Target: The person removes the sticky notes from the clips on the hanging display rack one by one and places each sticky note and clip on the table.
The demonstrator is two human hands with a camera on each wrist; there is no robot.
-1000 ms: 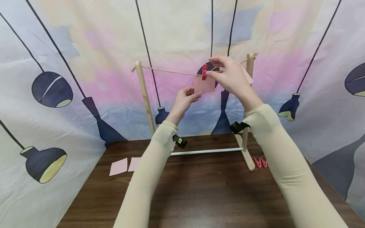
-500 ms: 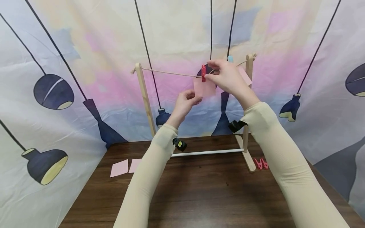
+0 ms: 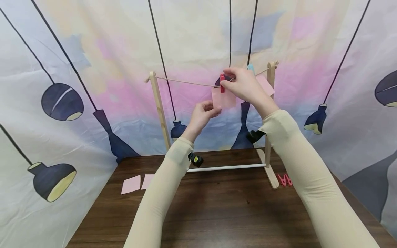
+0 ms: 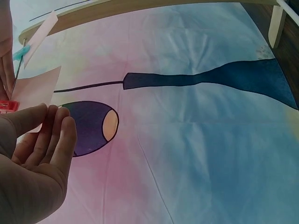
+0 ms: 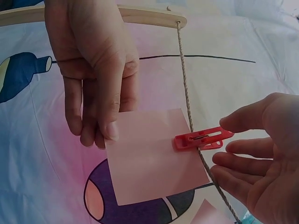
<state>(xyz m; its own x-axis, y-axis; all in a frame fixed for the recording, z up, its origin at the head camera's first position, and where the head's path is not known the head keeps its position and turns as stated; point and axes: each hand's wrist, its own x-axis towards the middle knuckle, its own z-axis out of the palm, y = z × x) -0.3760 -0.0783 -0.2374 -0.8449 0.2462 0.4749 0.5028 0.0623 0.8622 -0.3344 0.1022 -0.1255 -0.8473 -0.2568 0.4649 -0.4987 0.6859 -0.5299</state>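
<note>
A square of pink paper (image 3: 225, 100) hangs at the twine line (image 3: 189, 82) with a red clothespin (image 5: 191, 140) across its upper edge and the twine. My left hand (image 3: 201, 116) pinches the paper's lower left corner between thumb and fingers. At the clothespin's handle end is my right hand (image 3: 246, 86), its thumb on one handle and its forefinger right by the other, the remaining fingers loosely bent. To the right of this hand, another pink paper (image 3: 265, 85) hangs from the twine by a light blue clothespin (image 3: 250, 68).
The twine is strung between two wooden posts (image 3: 159, 106), with a white rod (image 3: 229, 167) low between them. On the dark wooden table (image 3: 217, 213) lie pink papers (image 3: 131, 184) at left and red clothespins (image 3: 284, 179) at right. A printed cloth (image 3: 198, 38) hangs behind.
My right hand has shifted slightly left, bringing its thumb and forefinger over the red clothespin. The left hand keeps its pinch on the paper. The whole head view has drifted slightly.
</note>
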